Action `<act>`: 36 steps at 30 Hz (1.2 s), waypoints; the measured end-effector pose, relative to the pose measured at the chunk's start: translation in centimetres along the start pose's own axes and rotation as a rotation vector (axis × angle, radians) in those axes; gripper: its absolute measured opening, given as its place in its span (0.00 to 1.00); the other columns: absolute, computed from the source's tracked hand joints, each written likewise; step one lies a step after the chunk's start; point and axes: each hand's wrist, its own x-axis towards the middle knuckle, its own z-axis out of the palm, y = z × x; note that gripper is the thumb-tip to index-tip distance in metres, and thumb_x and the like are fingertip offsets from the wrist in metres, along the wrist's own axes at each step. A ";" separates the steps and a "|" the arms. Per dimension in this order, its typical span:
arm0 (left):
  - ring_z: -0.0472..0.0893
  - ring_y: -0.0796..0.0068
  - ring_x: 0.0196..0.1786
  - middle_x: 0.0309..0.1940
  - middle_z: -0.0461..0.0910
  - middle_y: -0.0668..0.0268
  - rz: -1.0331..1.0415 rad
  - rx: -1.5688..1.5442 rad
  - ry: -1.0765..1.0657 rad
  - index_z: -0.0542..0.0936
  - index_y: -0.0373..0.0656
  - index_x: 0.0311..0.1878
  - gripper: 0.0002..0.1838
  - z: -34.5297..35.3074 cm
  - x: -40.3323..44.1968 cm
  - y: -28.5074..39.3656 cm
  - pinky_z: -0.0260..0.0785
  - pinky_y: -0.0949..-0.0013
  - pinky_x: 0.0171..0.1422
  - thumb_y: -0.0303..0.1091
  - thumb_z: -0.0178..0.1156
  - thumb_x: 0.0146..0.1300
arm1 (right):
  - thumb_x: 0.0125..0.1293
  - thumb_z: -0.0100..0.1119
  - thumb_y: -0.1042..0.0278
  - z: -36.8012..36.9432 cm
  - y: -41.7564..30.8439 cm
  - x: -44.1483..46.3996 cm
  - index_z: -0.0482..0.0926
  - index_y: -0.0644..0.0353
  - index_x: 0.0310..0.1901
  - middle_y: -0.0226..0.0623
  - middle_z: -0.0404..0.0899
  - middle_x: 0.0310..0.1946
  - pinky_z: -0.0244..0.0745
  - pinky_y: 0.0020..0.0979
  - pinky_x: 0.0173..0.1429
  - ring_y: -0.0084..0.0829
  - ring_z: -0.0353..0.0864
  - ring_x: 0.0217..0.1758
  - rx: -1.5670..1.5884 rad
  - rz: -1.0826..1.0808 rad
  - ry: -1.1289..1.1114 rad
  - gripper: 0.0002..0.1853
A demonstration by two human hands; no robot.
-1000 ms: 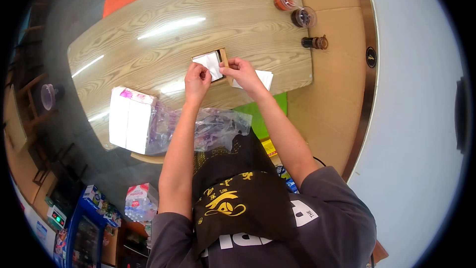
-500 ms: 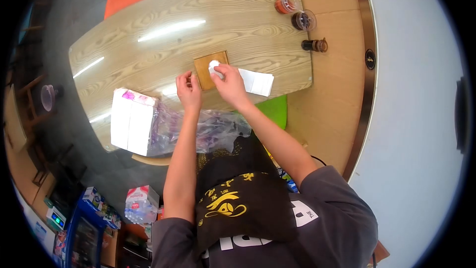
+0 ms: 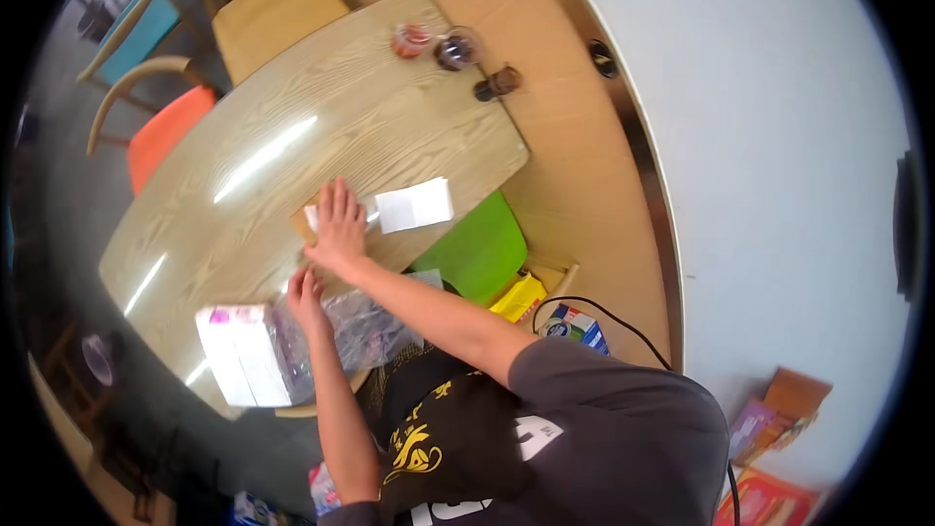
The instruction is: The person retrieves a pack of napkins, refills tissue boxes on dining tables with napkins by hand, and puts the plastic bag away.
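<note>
A small brown wooden box lies on the table, with a bit of white paper at its top. My right hand covers much of the box, its fingers stretched out flat. My left hand is just below the box, fingers bent and close together; what they hold, if anything, is hidden. To the right of my right hand lies a stack of white paper napkins. Nearer my body, a large white pack of napkins sits in opened clear plastic wrap.
At the table's far end stand a red-filled jar, a dark-filled jar and a small dark bottle. A green chair is at the near side, orange and yellow chairs opposite. A wall runs along the right.
The view has turned, with the table now further left. My right hand has gone from pinching white paper over the box to lying flat across it. My left hand stays beside the box.
</note>
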 end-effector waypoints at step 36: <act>0.79 0.55 0.53 0.46 0.79 0.57 -0.269 -1.043 -0.072 0.76 0.41 0.48 0.08 -12.5 -10.3 -12.8 0.70 0.48 0.63 0.29 0.57 0.67 | 0.48 0.73 0.69 4.5 24.2 1.4 0.83 0.69 0.44 0.40 0.85 0.37 0.77 0.37 0.43 0.35 0.83 0.38 0.626 0.556 -0.211 0.20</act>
